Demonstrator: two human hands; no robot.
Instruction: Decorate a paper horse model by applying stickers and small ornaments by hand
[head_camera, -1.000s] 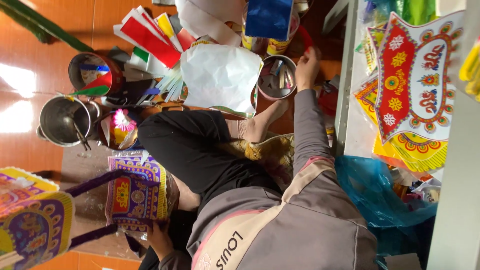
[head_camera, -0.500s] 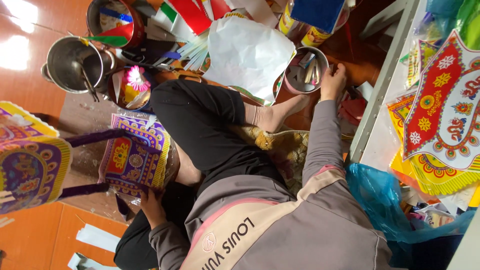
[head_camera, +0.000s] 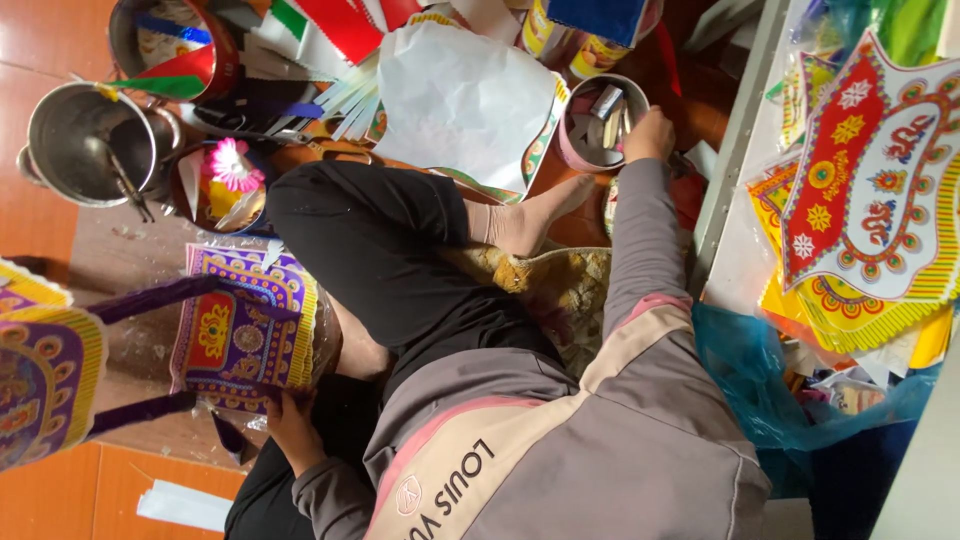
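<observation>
Head view. Person seated cross-legged on the floor, grey top, black trousers; picture turned sideways.

Right hand (head_camera: 650, 135): lay on the rim of a round pink tin (head_camera: 600, 122), fingers curled over the edge and down among the small metal pieces inside; whether they pinched anything could not be told. The tin stood on the floor just beyond the socked foot (head_camera: 535, 222), beside a white paper sheet (head_camera: 460, 100).

Left hand (head_camera: 290, 425): gripped the lower edge of a purple and yellow patterned paper piece (head_camera: 240, 335), fingers closed on it. The piece stood beside the knee, purple strips running from it to a like piece (head_camera: 40, 385) at the frame edge.

Nearby: steel pot (head_camera: 90, 145) with a stick in it; red bowl (head_camera: 170, 45); pink paper flower (head_camera: 232, 165); stack of red and yellow ornament cut-outs (head_camera: 870, 200); blue plastic bag (head_camera: 760, 390).
</observation>
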